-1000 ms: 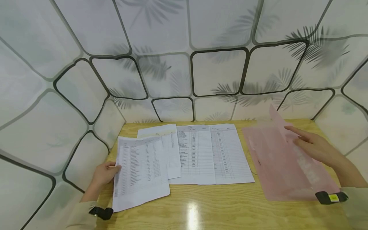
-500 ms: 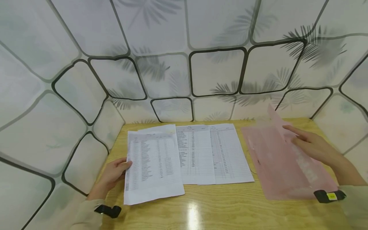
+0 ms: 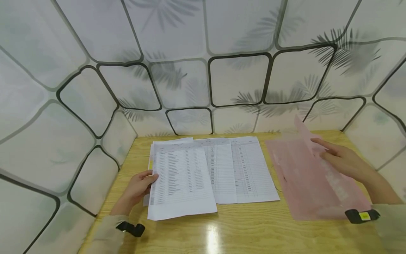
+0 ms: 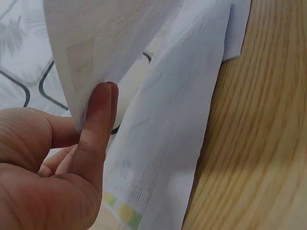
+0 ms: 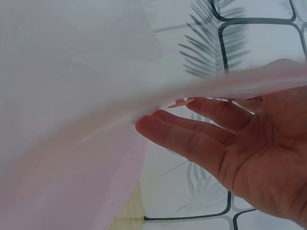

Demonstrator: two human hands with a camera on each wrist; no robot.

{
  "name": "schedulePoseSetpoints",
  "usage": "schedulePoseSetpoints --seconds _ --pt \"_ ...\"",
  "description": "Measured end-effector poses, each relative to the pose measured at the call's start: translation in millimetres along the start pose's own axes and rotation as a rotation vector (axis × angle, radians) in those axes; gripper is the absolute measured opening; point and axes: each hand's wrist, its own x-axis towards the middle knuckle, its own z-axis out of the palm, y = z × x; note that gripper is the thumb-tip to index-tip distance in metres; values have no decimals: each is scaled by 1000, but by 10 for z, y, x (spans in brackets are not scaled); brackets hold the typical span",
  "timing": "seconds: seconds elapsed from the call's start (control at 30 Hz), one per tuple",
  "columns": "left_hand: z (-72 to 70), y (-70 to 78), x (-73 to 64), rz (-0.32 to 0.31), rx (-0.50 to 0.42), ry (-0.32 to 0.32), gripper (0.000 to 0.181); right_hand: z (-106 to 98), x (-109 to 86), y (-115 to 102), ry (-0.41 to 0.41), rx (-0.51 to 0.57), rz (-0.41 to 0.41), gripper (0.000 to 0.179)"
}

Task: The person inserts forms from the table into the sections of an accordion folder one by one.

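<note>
Nearest you on the wooden table [image 3: 253, 231], a white printed sheet [image 3: 182, 180] with columns of small text overlaps other pages, its left edge standing clear of the paper below. Your left hand [image 3: 137, 190] pinches that edge between thumb and fingers. To the right, a translucent pink folder [image 3: 301, 183] has its flap raised; your right hand's [image 3: 347, 162] fingers are nearly straight, slightly apart, touching the flap. Farther in, two printed pages [image 3: 223, 187] overlap side by side before the patterned wall [image 3: 241, 79].
</note>
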Motion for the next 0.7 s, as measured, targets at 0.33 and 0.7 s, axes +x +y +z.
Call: schedulePoseSetpoints --seconds 0.33,0.7 --pt "384 136 144 24 -61 -13 52 25 6 2 10 24 -14 54" --pt "885 343 210 80 -122 -76 49 28 -1 -11 14 22 -7 55"
